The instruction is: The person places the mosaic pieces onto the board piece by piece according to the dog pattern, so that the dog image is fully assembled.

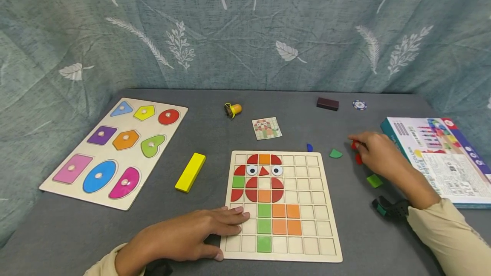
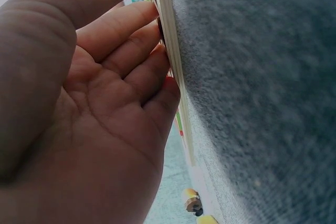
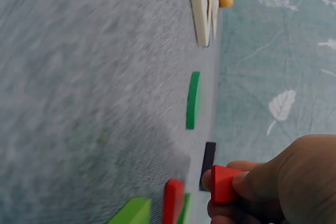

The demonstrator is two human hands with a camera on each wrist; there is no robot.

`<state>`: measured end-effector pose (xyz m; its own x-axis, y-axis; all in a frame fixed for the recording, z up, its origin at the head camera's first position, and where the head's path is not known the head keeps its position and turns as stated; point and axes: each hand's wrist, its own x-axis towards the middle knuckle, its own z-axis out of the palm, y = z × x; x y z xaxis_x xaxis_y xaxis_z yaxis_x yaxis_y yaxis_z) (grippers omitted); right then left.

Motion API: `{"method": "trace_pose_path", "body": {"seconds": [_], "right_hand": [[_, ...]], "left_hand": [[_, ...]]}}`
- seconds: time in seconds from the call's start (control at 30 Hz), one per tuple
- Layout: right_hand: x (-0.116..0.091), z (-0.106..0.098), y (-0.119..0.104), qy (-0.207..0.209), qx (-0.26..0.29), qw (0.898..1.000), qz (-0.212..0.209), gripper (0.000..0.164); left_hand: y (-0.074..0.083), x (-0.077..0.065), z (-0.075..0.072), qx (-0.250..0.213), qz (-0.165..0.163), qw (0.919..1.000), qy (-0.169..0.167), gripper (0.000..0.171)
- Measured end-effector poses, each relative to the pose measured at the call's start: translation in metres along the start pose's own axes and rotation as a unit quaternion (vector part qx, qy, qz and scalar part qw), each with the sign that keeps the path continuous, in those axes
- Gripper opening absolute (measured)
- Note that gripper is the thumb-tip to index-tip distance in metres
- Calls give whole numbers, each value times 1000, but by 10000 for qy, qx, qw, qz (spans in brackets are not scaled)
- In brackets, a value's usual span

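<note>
A wooden grid board (image 1: pixel 335 248) lies with red, orange and green tiles in some squares, forming a figure with two white eye tiles (image 1: pixel 252 170). My left hand (image 1: pixel 188 233) rests on its lower left edge, fingers extended over it and thumb beside the rim. To the board's right, my right hand (image 1: pixel 379 152) pinches a small red piece (image 3: pixel 223 184) between thumb and fingers, raised off the cloth in the right wrist view. Below it lies another red piece (image 1: pixel 358 159). A dark green curved piece (image 1: pixel 336 153), a light green piece (image 1: pixel 374 181) and a blue piece (image 1: pixel 309 147) lie nearby.
A pegged shape board (image 1: pixel 92 152) lies at left, near a yellow block (image 1: pixel 190 172). Behind the grid are a picture card (image 1: pixel 267 128), a small orange-yellow object (image 1: pixel 232 109), a dark block (image 1: pixel 327 104) and a chip (image 1: pixel 359 104). A box (image 1: pixel 441 173) lies at right.
</note>
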<state>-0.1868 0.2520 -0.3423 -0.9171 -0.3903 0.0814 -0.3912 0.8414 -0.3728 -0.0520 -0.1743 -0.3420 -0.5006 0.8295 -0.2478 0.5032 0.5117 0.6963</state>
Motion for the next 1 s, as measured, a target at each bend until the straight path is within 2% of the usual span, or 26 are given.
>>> {"method": "trace_pose_path", "body": {"seconds": [0.3,0.67,0.77,1.0], "right_hand": [[5,5,-18,297,58,9987,-420,26],[9,11,-45,114,490,9984,-261,20],[11,12,-53,79,606,9975,-361,20],[17,22,-71,-164,907,9917,-893,21]], "left_hand": [[-1,0,0,36,49,10000,-3,56],[-1,0,-1,76,89,9999,1,57],[-1,0,-1,52,72,10000,14,58],[-1,0,-1,26,103,9999,20,59]]}}
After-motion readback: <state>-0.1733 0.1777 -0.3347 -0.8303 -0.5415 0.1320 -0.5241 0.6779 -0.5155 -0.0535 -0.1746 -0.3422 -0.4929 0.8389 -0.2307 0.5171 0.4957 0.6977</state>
